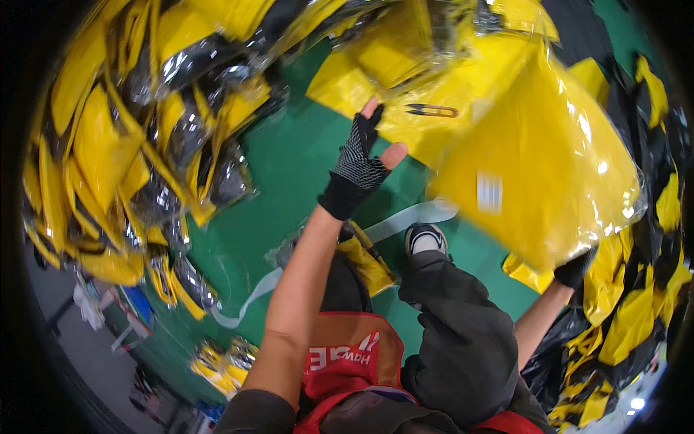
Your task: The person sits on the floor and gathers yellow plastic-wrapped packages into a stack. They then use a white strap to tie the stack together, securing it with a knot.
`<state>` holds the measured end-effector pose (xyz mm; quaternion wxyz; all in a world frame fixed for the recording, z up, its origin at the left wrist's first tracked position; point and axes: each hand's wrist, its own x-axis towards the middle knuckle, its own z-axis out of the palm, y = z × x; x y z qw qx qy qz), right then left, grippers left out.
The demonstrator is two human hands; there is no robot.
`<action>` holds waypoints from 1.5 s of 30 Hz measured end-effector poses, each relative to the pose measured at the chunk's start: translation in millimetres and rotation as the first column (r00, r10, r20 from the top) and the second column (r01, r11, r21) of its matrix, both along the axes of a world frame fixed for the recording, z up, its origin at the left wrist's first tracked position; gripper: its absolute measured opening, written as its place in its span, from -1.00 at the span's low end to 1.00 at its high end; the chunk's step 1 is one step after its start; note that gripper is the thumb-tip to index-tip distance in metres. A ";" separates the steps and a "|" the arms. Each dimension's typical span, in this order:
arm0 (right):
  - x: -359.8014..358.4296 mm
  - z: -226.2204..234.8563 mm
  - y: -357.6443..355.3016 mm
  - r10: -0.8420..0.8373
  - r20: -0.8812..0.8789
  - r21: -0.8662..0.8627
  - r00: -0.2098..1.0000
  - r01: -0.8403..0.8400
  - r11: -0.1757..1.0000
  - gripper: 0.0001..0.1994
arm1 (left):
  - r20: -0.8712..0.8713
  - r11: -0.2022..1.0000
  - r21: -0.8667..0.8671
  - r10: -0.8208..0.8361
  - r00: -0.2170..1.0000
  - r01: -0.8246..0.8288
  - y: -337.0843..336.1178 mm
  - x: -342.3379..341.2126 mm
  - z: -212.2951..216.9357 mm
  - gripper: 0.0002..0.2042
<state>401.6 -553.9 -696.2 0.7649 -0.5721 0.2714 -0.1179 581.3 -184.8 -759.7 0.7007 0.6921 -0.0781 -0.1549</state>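
Note:
My right hand [575,268], in a dark glove, grips the lower edge of a large flat yellow packet [538,163] in clear plastic with a white label; its fingers are mostly hidden behind the packet. The packet is tilted and slightly blurred. My left hand [363,160], in a black fingerless glove with a grey pattern, is open and holds nothing, thumb and fingers apart. Just beyond it lies a yellow sheet or bag [416,134], bearing a pair of thread snips [431,110] with an orange-and-black handle. More plastic-wrapped yellow packets [394,47] are stacked behind the snips.
Yellow and black wrapped bags [108,159] are heaped along the left. Another pile of yellow and black pieces [629,318] lines the right. A pale strap [416,215] crosses the green floor [278,173] by my shoe [426,239]. A small yellow packet [369,266] lies between my legs.

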 end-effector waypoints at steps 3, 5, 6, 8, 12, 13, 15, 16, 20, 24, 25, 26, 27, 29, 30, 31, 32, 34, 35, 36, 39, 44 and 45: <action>41.4 26.2 35.0 0.251 -0.052 -0.082 0.967 -0.254 0.964 -0.50 | -0.390 0.836 -0.548 -0.273 0.879 0.017 42.7 10.6 62.6 0.01; 110.8 39.6 96.6 0.500 -0.053 -0.256 0.864 -0.496 0.830 -0.41 | -0.310 0.802 -0.590 -0.330 0.891 0.092 73.7 -4.4 105.7 0.13; 145.5 42.2 115.1 0.701 0.076 -0.435 0.709 -0.610 0.663 -0.38 | -0.260 0.874 -0.467 -0.281 0.924 0.134 87.8 -7.7 120.3 0.11; 206.8 57.3 164.2 0.904 0.063 -0.469 0.422 -0.787 0.400 -0.39 | -0.182 0.949 -0.253 -0.240 0.954 0.190 139.1 -16.7 133.9 0.07; 264.2 92.3 259.0 0.990 0.120 -0.525 0.080 -0.841 0.132 -0.39 | -0.277 0.992 0.123 0.052 0.959 -0.019 187.3 -58.2 151.7 -0.27; 275.4 95.6 272.1 0.998 -0.051 -0.554 0.036 -0.832 0.002 -0.38 | -0.238 0.987 0.136 0.111 0.965 -0.080 183.7 -64.8 149.4 -0.33; 265.2 105.9 291.2 0.993 -0.117 -0.454 0.016 -0.890 -0.039 -0.35 | -0.148 0.958 0.178 0.250 0.957 -0.223 190.8 -82.3 146.1 -0.46; 258.8 97.5 290.8 0.995 -0.080 -0.333 0.060 -0.942 0.030 -0.37 | -0.122 0.936 0.206 0.314 0.942 -0.285 198.2 -90.5 144.6 -0.48; 215.4 8.3 274.0 0.959 -0.198 0.193 0.201 -0.951 0.240 -0.49 | -0.294 0.864 0.085 0.498 0.816 -0.496 242.8 -173.9 140.7 -0.49; 136.1 -54.0 271.9 0.934 -0.223 0.057 0.279 -0.953 0.298 -0.63 | 0.076 0.777 0.615 0.111 0.991 -0.134 192.1 -191.2 154.0 -0.61; 122.5 -57.6 274.2 0.941 -0.148 0.037 0.304 -0.949 0.312 -0.67 | 0.309 0.563 0.806 -0.139 0.941 -0.181 193.4 -200.3 138.0 -0.59; 112.9 -54.7 279.0 0.937 -0.106 0.154 0.332 -0.926 0.346 -0.71 | 0.371 0.488 0.808 0.014 0.929 -0.330 191.7 -211.2 123.9 -0.57; 105.9 -49.7 284.9 0.901 -0.191 0.521 0.390 -0.738 0.429 -0.70 | 0.399 0.454 0.793 0.115 0.910 -0.406 196.4 -213.8 105.1 -0.61; 102.9 -35.1 304.4 0.951 -0.120 0.312 0.284 -0.899 0.308 -0.53 | 0.390 0.672 0.689 -0.031 0.920 -0.270 239.0 -240.6 40.4 -0.59; 95.9 -44.5 308.2 0.948 -0.167 0.186 0.271 -0.936 0.300 -0.50 | 0.453 0.709 0.622 0.021 0.891 -0.333 230.8 -245.5 30.0 -0.53; 89.6 -54.3 310.0 0.942 -0.209 0.055 0.261 -0.959 0.278 -0.46 | 0.426 0.640 0.701 -0.024 0.904 -0.313 233.2 -258.8 22.9 -0.51; 72.3 -68.2 312.6 0.934 -0.256 0.035 0.251 -0.963 0.268 -0.43 | 0.141 0.746 0.551 0.360 0.922 -0.375 223.7 -267.9 26.7 -0.48; 31.5 -111.3 307.7 0.930 -0.162 0.196 0.330 -0.913 0.358 -0.44 | -0.317 0.808 0.435 0.550 0.773 -0.397 215.1 -285.1 23.2 -0.37; 18.9 -97.8 318.9 0.944 -0.140 0.295 0.299 -0.897 0.328 -0.47 | -0.391 0.815 0.485 0.526 0.755 -0.317 225.8 -304.7 10.4 -0.30; 10.4 -108.5 318.8 0.962 -0.159 0.286 0.220 -0.923 0.258 -0.48 | -0.268 0.839 0.401 0.491 0.829 -0.368 226.3 -323.6 -4.9 -0.30; -19.4 -135.0 328.2 0.957 -0.051 0.162 0.286 -0.943 0.291 -0.38 | -0.203 0.793 0.547 0.436 0.877 -0.267 226.8 -360.7 -8.5 -0.31; -41.7 -161.9 326.6 0.895 -0.339 -0.104 0.290 -0.957 0.271 -0.25 | -0.303 0.710 0.703 0.352 0.886 -0.042 227.6 -349.5 -22.5 -0.30; -36.4 -163.9 323.5 0.809 -0.522 -0.259 0.271 -0.954 0.152 -0.20 | -0.324 0.703 0.711 0.318 0.891 0.008 229.0 -351.1 -33.1 -0.30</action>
